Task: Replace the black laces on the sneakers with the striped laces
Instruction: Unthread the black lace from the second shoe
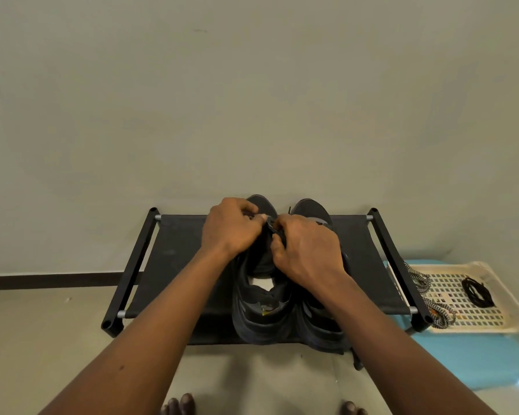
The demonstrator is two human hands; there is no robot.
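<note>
Plainly, black lace (271, 226) between fingers (280, 223).

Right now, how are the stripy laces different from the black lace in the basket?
The striped laces are black-and-white; the black lace is plain black. The striped laces trail along the tray's left edge; the black lace sits bunched in a small heap nearer its middle. Both lie in the white tray.
</note>
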